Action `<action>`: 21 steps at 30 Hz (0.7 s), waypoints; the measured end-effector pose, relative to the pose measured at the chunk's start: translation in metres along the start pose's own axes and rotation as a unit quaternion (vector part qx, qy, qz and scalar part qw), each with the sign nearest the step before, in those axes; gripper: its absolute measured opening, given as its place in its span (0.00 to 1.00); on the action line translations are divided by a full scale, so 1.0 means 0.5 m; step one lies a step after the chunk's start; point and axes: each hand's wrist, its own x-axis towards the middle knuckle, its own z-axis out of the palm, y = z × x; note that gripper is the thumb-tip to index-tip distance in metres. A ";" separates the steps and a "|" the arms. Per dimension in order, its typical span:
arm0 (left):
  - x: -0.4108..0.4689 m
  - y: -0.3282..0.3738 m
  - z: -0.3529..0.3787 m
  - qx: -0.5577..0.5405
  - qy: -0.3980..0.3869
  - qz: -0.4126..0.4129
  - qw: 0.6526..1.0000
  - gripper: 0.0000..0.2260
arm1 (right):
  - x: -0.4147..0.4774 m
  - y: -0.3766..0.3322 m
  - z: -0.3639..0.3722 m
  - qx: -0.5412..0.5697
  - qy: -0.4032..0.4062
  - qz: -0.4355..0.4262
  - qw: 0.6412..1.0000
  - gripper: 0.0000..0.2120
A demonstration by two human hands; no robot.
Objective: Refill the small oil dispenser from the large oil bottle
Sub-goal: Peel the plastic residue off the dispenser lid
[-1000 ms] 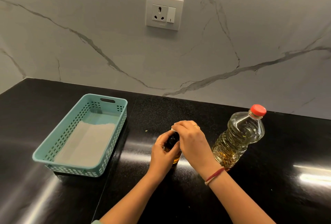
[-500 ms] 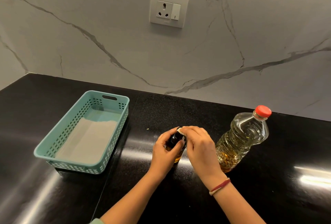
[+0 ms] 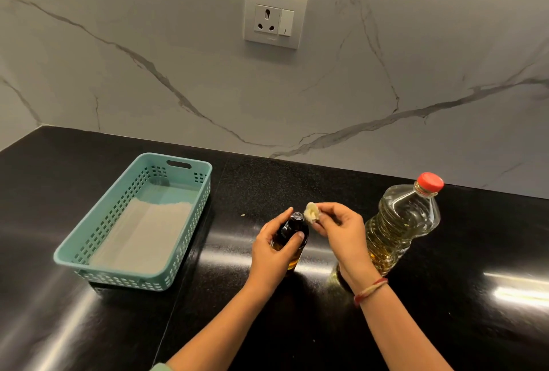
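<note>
The small oil dispenser point(image 3: 292, 232), a dark amber bottle with a little oil at the bottom, stands on the black counter point(image 3: 297, 183). My left hand point(image 3: 274, 252) grips its body. Its mouth is uncovered. My right hand point(image 3: 341, 231) pinches the dispenser's pale cream cap point(image 3: 312, 214) just to the right of the mouth. The large clear oil bottle point(image 3: 401, 222) with a red cap point(image 3: 430, 182) stands upright to the right, behind my right hand, its cap on.
A teal perforated basket point(image 3: 98, 240) with a pale liner sits at the left of the counter. A marble wall with a socket plate point(image 3: 274, 18) rises behind. A small crumb point(image 3: 243, 215) lies left of the dispenser.
My right hand has lifted the cream cap off the dispenser and moved it to the right. The left hand kept its hold on the bottle. The large bottle has not moved.
</note>
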 end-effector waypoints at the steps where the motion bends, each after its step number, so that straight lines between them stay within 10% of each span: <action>1: -0.002 0.001 0.001 -0.004 0.003 -0.003 1.000 0.24 | -0.007 0.005 -0.001 0.020 0.006 0.012 1.000 0.11; 21: -0.001 0.025 0.006 -0.104 0.015 -0.009 0.994 0.20 | 0.005 0.029 0.025 -0.101 -0.010 -0.067 0.993 0.10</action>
